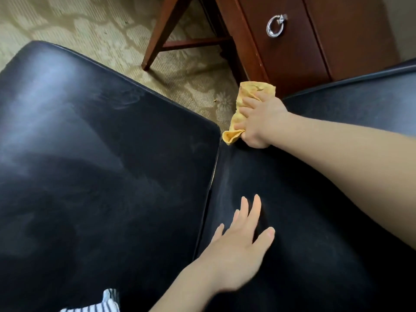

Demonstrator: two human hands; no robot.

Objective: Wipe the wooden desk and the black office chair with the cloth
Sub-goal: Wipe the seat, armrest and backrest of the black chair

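Observation:
The black office chair (pixel 94 176) fills most of the view, its seat on the left and its backrest on the right, meeting at a seam in the middle. My right hand (pixel 258 122) grips the yellow cloth (pixel 247 102) and presses it against the far edge of the backrest near the seam. My left hand (pixel 240 242) lies flat with straight fingers on the black backrest, close to me. The wooden desk (pixel 315 41) stands behind the chair, dark red-brown, with a silver ring handle (pixel 275 25).
A slanted wooden leg frame (pixel 162 34) stands on the patterned beige carpet (pixel 90 25) beyond the seat. A striped piece of fabric (pixel 105 305) shows at the bottom edge.

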